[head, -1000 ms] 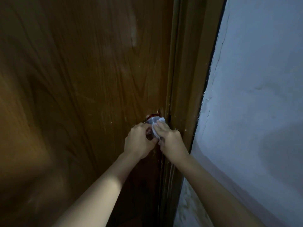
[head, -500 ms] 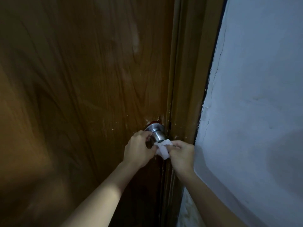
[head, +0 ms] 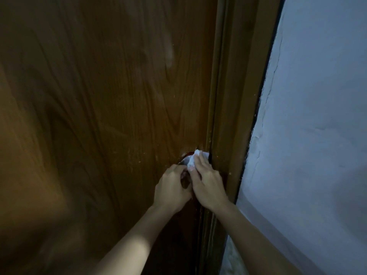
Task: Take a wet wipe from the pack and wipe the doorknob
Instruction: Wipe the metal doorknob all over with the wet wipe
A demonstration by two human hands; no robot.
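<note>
A silver doorknob (head: 184,160) sits at the right edge of a brown wooden door (head: 107,108), mostly covered. My right hand (head: 208,183) presses a crumpled white wet wipe (head: 195,158) onto the top of the knob, fingers stretched over it. My left hand (head: 171,188) is curled just left of and below the knob, its fingertips at the knob; whether it grips the knob is hidden. The wipe pack is not in view.
The wooden door frame (head: 234,100) runs down right of the knob. A pale plastered wall (head: 317,135) with cracks fills the right side. The scene is dim.
My right hand carried the wipe from below right of the knob back up onto its top, so the bare metal seen half a second ago is covered again. The left hand stayed put.
</note>
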